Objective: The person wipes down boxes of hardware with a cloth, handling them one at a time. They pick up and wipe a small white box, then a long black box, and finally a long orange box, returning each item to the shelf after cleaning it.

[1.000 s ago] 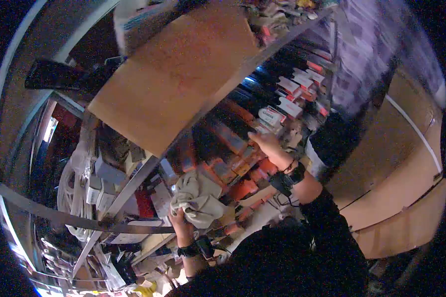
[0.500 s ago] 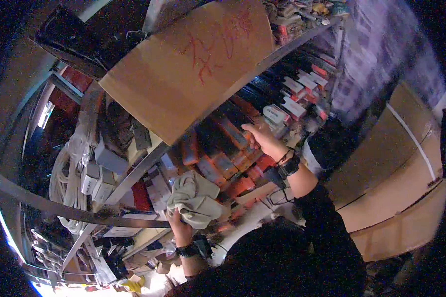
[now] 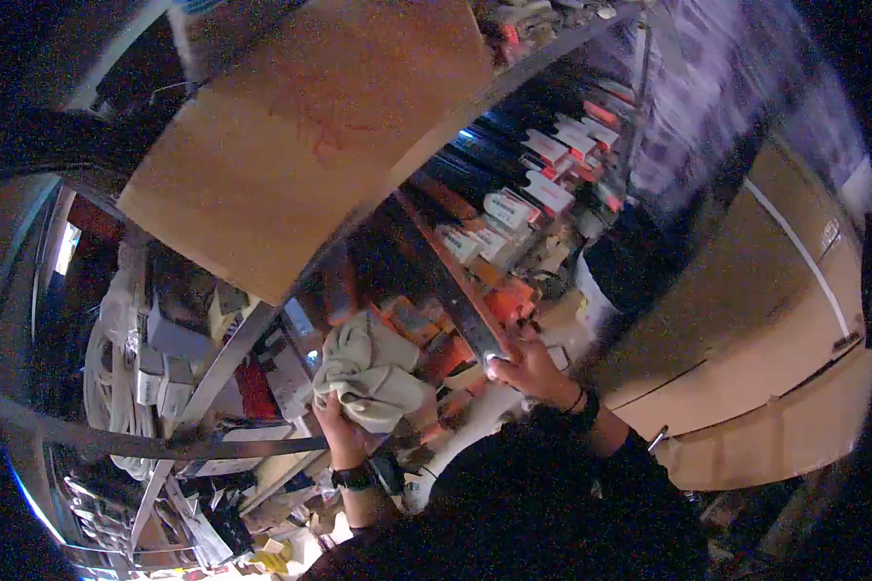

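Note:
My left hand [image 3: 337, 429] is closed on a crumpled pale cloth [image 3: 366, 373] in front of the shelf. My right hand [image 3: 536, 368] grips the near end of a long, narrow dark box with orange edges [image 3: 446, 276], which slants out of the shelf toward me. Orange boxes [image 3: 412, 320] lie between the cloth and the long box. White boxes [image 3: 509, 211] with red parts stand in rows behind my right hand.
A large cardboard sheet [image 3: 310, 136] with red writing covers the upper shelf. Large cardboard boxes [image 3: 746, 339] stand at the right. Coiled pale cable [image 3: 102, 373] hangs at the left, above a curved metal bar [image 3: 165, 442]. Purple patterned fabric [image 3: 736, 107] hangs at upper right.
My right hand has moved down and toward me, and the long box now sticks out of the shelf in it. The cloth stays in my left hand. The view has shifted slightly.

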Available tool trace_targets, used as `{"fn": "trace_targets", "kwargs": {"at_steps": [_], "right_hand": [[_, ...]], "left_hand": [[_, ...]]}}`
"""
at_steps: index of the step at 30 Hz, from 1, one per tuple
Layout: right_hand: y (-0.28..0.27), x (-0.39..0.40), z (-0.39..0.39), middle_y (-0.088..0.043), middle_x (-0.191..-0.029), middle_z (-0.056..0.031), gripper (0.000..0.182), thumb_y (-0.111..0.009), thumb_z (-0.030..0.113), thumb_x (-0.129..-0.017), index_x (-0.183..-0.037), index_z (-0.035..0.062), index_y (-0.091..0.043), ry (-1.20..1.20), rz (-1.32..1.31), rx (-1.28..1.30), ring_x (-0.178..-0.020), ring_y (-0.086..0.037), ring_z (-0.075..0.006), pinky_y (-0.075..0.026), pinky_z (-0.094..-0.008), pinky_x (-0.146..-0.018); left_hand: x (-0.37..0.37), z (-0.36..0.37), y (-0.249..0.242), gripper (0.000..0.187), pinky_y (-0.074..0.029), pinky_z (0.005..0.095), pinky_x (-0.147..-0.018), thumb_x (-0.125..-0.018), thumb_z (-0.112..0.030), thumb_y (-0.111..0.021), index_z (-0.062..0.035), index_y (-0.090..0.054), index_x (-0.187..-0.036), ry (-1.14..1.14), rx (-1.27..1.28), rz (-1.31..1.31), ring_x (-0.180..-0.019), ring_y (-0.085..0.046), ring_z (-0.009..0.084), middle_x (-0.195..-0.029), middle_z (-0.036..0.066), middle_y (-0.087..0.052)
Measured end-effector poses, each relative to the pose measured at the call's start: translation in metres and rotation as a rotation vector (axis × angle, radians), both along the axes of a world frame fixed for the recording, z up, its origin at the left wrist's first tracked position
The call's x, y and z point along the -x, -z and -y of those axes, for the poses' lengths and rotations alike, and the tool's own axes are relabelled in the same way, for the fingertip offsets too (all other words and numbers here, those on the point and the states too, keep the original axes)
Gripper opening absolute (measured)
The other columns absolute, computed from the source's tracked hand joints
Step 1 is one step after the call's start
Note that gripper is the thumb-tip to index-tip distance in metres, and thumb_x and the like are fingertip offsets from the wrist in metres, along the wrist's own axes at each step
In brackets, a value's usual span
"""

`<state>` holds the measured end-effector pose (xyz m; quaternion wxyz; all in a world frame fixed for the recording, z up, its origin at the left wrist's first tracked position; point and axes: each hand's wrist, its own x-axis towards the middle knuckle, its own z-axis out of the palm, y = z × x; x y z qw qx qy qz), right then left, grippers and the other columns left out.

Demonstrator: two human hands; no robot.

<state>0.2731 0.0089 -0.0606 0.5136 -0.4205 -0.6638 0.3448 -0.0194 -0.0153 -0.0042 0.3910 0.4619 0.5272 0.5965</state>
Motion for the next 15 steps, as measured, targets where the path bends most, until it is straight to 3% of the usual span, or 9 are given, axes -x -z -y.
{"fn": "trace_targets", "kwargs": {"at_steps": [3, 4, 6, 7, 9, 10, 12, 13, 15], "right_hand": [[0.012, -0.014, 0.005, -0.054, -0.064, -0.0017, 0.024, -0.053, 0.018, -0.074, -0.089, -0.0002, -0.053, -0.030, -0.151, 0.158, -0.055, -0.051, -0.0081, -0.043, -0.0240, -0.050], [0.001, -0.020, 0.004, -0.050, -0.088, -0.0098, 0.037, -0.053, 0.022, -0.074, -0.105, 0.0047, -0.045, -0.090, -0.092, 0.285, -0.077, -0.049, -0.0194, -0.040, -0.0305, -0.067], [-0.003, -0.028, -0.003, -0.045, -0.112, -0.0175, 0.053, -0.054, 0.026, -0.074, -0.120, 0.0073, -0.035, -0.182, -0.056, 0.393, -0.098, -0.047, -0.0312, -0.036, -0.0374, -0.084], [0.011, -0.026, -0.004, -0.045, -0.112, -0.0175, 0.053, -0.054, 0.026, -0.074, -0.120, 0.0073, -0.035, -0.182, -0.060, 0.394, -0.098, -0.047, -0.0312, -0.036, -0.0374, -0.084], [0.046, -0.019, -0.006, -0.054, -0.088, -0.0040, 0.040, -0.050, 0.020, -0.076, -0.112, 0.0039, -0.044, -0.202, -0.459, 0.455, -0.073, -0.052, -0.0123, -0.044, -0.0254, -0.064], [0.051, -0.020, -0.006, -0.054, -0.088, -0.0040, 0.040, -0.050, 0.020, -0.076, -0.112, 0.0039, -0.044, -0.209, -0.458, 0.449, -0.073, -0.052, -0.0123, -0.044, -0.0254, -0.064], [0.056, -0.021, -0.008, -0.048, -0.102, -0.0064, 0.043, -0.047, 0.015, -0.077, -0.117, 0.0063, -0.038, 0.152, 0.254, -0.163, -0.080, -0.052, -0.0143, -0.044, -0.0273, -0.067], [0.041, -0.017, -0.001, -0.048, -0.102, -0.0064, 0.043, -0.047, 0.015, -0.077, -0.117, 0.0063, -0.038, 0.140, 0.252, -0.173, -0.080, -0.052, -0.0143, -0.044, -0.0273, -0.067], [0.008, -0.009, 0.015, -0.045, -0.106, -0.0075, 0.045, -0.044, 0.012, -0.076, -0.120, 0.0088, -0.034, -0.119, -0.957, 0.557, -0.080, -0.052, -0.0160, -0.045, -0.0286, -0.064]], "left_hand": [[-0.035, -0.018, -0.024, 0.038, -0.043, 0.0325, -0.075, -0.077, -0.021, -0.051, -0.0023, -0.042, -0.109, 0.071, 0.010, 0.263, -0.089, -0.051, 0.0208, -0.102, 0.009, -0.050], [-0.046, -0.023, -0.030, 0.048, -0.038, 0.0340, -0.084, -0.072, -0.017, -0.053, 0.0025, -0.038, -0.113, 0.057, 0.038, 0.218, -0.097, -0.048, 0.0221, -0.107, 0.012, -0.047], [-0.075, -0.034, -0.044, 0.050, -0.034, 0.0365, -0.088, -0.069, -0.014, -0.054, 0.0014, -0.039, -0.114, 0.135, -0.186, -0.287, -0.100, -0.046, 0.0250, -0.108, 0.013, -0.048], [-0.088, -0.038, -0.045, 0.051, -0.032, 0.0383, -0.089, -0.067, -0.012, -0.055, -0.0006, -0.041, -0.114, 0.155, -0.324, -0.598, -0.101, -0.045, 0.0273, -0.108, 0.014, -0.048], [-0.119, -0.046, -0.030, 0.052, -0.027, 0.0428, -0.092, -0.061, -0.007, -0.057, -0.0081, -0.047, -0.112, 0.526, -0.070, -0.259, -0.109, -0.037, 0.0322, -0.114, 0.017, -0.043], [-0.139, -0.047, -0.030, 0.052, -0.025, 0.0445, -0.093, -0.059, -0.004, -0.056, -0.0109, -0.049, -0.110, 0.598, -0.158, -0.509, -0.111, -0.033, 0.0342, -0.117, 0.018, -0.038], [-0.162, -0.054, -0.032, 0.052, -0.023, 0.0461, -0.093, -0.057, -0.001, -0.056, -0.0137, -0.051, -0.108, 0.645, -0.252, -0.763, -0.113, -0.029, 0.0363, -0.120, 0.019, -0.034], [-0.166, -0.059, -0.033, 0.052, -0.023, 0.0464, -0.094, -0.057, 0.000, -0.055, -0.0136, -0.051, -0.107, 0.637, -0.386, -0.986, -0.114, -0.027, 0.0374, -0.121, 0.019, -0.031], [-0.167, -0.072, -0.035, 0.052, -0.022, 0.0468, -0.094, -0.057, 0.001, -0.055, -0.0135, -0.051, -0.106, 0.612, -0.519, -1.220, -0.114, -0.026, 0.0386, -0.123, 0.019, -0.028]]}}
